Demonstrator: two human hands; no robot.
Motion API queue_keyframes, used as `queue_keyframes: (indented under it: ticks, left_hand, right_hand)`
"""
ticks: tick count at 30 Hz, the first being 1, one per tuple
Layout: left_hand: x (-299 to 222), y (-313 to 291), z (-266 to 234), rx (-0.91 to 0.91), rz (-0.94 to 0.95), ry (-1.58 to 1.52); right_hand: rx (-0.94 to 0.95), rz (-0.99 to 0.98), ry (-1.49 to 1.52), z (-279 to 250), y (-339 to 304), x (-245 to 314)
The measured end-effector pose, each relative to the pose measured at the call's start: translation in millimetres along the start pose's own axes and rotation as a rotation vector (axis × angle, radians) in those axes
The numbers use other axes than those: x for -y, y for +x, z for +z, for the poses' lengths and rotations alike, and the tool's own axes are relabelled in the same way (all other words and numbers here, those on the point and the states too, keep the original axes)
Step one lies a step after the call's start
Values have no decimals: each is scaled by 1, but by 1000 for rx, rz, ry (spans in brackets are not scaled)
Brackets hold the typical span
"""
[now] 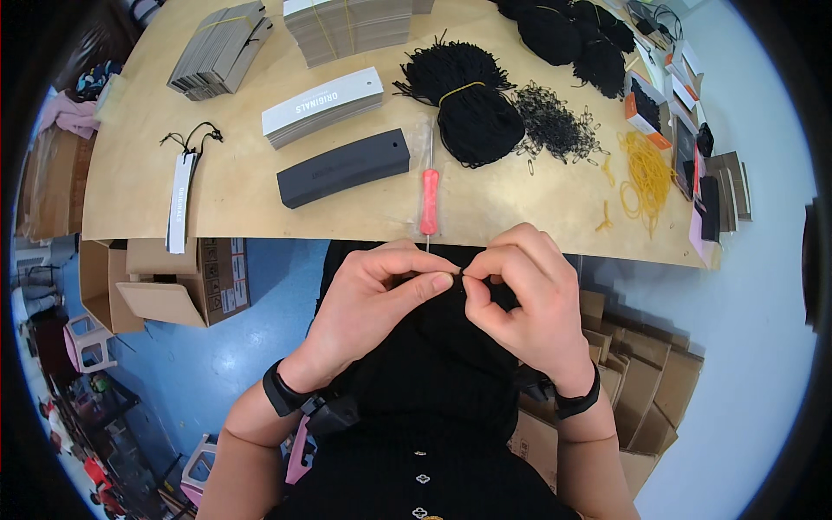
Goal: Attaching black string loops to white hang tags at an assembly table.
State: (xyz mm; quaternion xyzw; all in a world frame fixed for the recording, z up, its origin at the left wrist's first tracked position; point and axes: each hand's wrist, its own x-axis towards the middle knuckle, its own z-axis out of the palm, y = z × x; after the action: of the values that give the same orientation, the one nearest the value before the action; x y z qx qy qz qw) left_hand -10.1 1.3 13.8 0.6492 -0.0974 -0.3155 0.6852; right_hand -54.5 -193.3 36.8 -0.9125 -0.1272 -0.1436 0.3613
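Observation:
Just in front of the table edge, my left hand [373, 290] and my right hand [530, 299] meet fingertip to fingertip. Both are closed in a pinch, and a tiny dark thing shows between them, too small to name. Beyond my left fingertips lies a red-handled tool [429, 204] with a thin metal shaft. Farther off are a bundle of black cords [481, 126] tied with a yellow band and a loose heap of small black safety pins [555, 126]. A stack of dark tags [344, 168] and a stack of white tags [322, 108], each with a punched hole, sit to the left.
A white tag with black cords [179, 204] overhangs the front edge of the wooden table [234, 186]. Banded grey card stacks [221, 50] stand at the back. Yellow rubber bands [646, 178] and small boxes [650, 108] lie right. Cardboard boxes [186, 282] stand below.

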Motion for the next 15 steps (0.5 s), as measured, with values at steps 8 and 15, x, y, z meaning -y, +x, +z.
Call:
queue_keyframes:
  ticks: [8, 15]
  left_hand:
    - [-3, 3, -1, -37, -1, -66]
    - [-20, -5, -21, -67, 80, 365]
  right_hand:
    - [3, 154, 199, -14, 1, -1]
    - [54, 339, 199, -36, -9, -15]
